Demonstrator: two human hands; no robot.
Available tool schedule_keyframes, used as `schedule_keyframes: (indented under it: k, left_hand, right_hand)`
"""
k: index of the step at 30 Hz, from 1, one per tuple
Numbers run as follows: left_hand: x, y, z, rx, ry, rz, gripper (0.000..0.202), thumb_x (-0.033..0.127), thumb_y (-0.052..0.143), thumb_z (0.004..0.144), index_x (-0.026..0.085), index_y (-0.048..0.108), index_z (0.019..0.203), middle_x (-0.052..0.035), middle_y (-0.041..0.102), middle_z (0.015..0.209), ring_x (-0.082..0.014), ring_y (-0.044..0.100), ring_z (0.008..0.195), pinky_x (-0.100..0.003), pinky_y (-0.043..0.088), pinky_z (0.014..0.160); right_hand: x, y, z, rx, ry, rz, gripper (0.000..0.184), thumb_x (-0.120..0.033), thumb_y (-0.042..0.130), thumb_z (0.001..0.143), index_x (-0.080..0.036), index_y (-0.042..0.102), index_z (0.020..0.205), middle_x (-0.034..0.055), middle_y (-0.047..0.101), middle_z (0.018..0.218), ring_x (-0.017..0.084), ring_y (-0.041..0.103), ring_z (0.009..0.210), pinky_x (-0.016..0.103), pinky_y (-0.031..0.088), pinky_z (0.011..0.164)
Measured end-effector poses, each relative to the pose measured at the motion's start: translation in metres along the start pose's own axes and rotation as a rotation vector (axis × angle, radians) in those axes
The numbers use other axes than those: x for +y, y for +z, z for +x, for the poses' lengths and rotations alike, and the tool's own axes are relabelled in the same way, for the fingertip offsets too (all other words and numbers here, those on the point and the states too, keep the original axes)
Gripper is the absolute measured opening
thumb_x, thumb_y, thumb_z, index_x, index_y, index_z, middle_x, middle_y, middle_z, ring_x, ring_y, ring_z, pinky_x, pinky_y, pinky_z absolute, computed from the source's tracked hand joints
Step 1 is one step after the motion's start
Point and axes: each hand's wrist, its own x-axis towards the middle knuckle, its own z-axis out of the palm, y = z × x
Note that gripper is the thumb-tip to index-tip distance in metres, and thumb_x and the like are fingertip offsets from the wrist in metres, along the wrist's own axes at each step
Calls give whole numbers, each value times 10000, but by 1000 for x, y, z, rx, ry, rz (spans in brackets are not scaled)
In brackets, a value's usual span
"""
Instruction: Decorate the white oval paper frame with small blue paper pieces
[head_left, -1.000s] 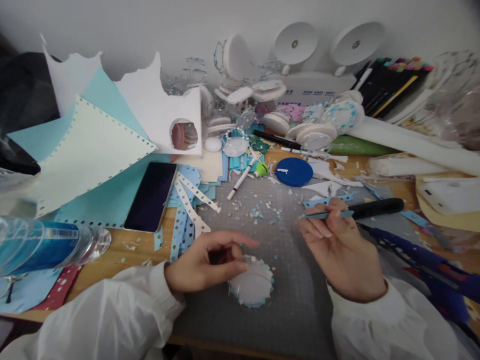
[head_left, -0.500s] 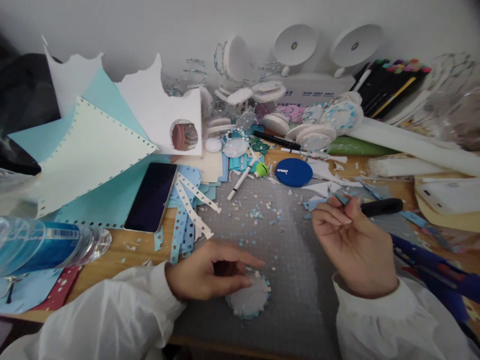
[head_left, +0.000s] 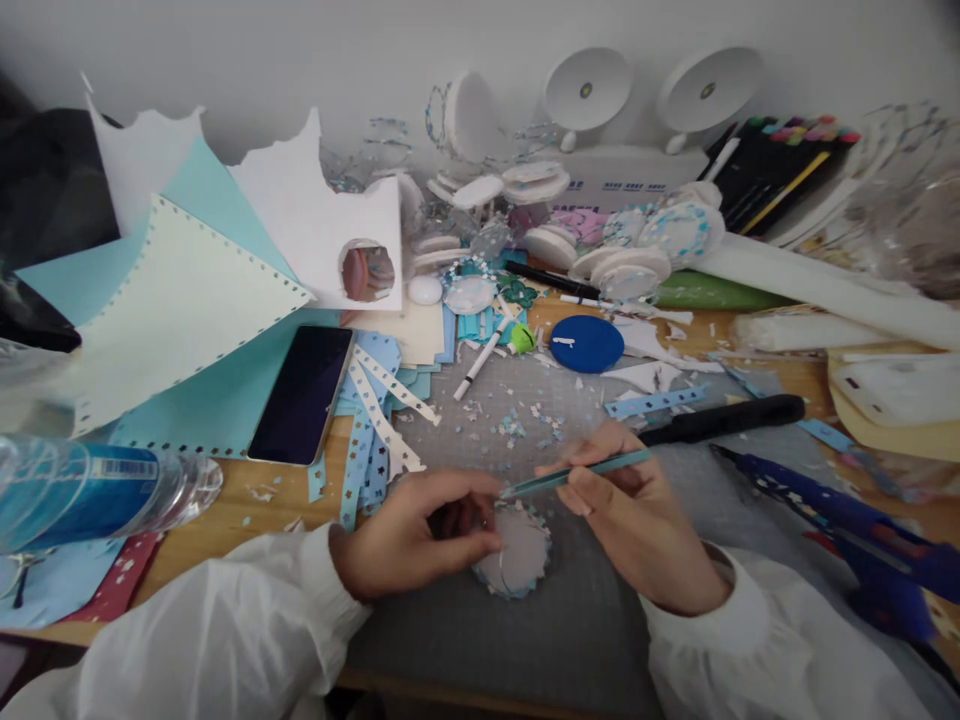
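Right grip (head_left: 646,530) clasped the tweezers (head_left: 555,480), tip by the rim of the disc (head_left: 523,553); left grip (head_left: 416,535) curled at the disc's left edge, whether pinching I could not tell; disc lay on the mat (head_left: 585,645), near loose bits (head_left: 513,426); steadying it and squeezing lightly seemed wise.

Head-worn view, forward and down

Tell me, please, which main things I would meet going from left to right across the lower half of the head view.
Bottle → phone → left hand → disc → right hand → glue gun.
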Motion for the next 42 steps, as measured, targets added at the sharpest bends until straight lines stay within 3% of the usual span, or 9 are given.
schedule_keyframes:
  k: [3, 7, 9, 16, 19, 24, 29, 32, 42]
  left_hand:
    - [1, -1, 0, -19, 61, 80, 297, 268, 684, 809, 144, 658, 1077, -30, 636, 769, -101, 531, 617, -193, 426, 556]
    - [4, -3, 1, 47, 189, 170, 325, 254, 729, 775, 176, 670, 1084, -92, 619, 1038, -173, 587, 911, -256, 476, 775]
    - [3, -3, 1, 98, 217, 145, 319, 243, 740, 765, 184, 671, 1071, -94, 588, 1081, -192, 566, 989, -281, 463, 845]
    - [2, -3, 2, 196, 187, -127, 189, 207, 666, 831, 173, 672, 1016, -66, 573, 935, -138, 537, 786, -248, 465, 700]
    - [3, -2, 2, 161, 144, -195, 178, 191, 661, 836, 168, 675, 1012, -63, 599, 904, -138, 556, 787, -242, 470, 697]
    - [4, -2, 2, 84, 142, -163, 225, 142, 653, 834, 161, 666, 1058, -73, 667, 898, -176, 606, 901, -301, 483, 831]
    - [11, -3, 3, -58, 98, -171, 148, 143, 622, 853, 121, 704, 974, -93, 709, 872, -163, 649, 819, -262, 508, 755]
    - [14, -2, 2, -77, 73, -210, 139, 150, 607, 867, 110, 711, 950, -106, 715, 878, -163, 657, 822, -255, 512, 750]
    - [7, -2, 5, 27, 30, -418, 91, 196, 654, 850, 148, 717, 896, -65, 649, 861, -138, 608, 798, -245, 496, 720]
  right_hand:
    - [1, -1, 0, 5, -2, -2, 136, -248, 766, 751, -247, 630, 752, -69, 550, 564, 73, 532, 512, 255, 507, 611]
    - [0, -1, 1, 23, -21, 0, 155, -238, 779, 736, -251, 625, 747, -62, 555, 548, 97, 579, 558, 211, 454, 510]
    - [-1, 0, 1, 18, -14, -5, 161, -233, 782, 732, -249, 622, 741, -55, 575, 569, 103, 601, 587, 205, 443, 502]
    - [-1, 0, 1, 30, 31, -27, 157, -222, 772, 732, -242, 617, 718, -28, 649, 662, 120, 638, 667, 217, 447, 546]
    - [0, 0, 1, 24, 21, -30, 147, -230, 773, 730, -247, 627, 719, -25, 650, 644, 118, 614, 630, 226, 441, 539]
    - [1, -1, 0, 10, 16, -11, 126, -234, 767, 738, -248, 642, 732, -16, 671, 686, 83, 535, 529, 218, 429, 518]
    - [1, -2, -1, 13, 22, -12, 126, -232, 779, 726, -248, 655, 740, -14, 675, 743, 62, 536, 520, 214, 457, 547]
    - [1, -1, -1, 2, 21, -16, 129, -240, 783, 726, -246, 655, 740, -19, 663, 721, 61, 545, 525, 206, 458, 548]
    - [-2, 0, -1, -35, 3, -24, 113, -222, 774, 734, -253, 667, 747, 0, 686, 747, 101, 617, 599, 205, 445, 509]
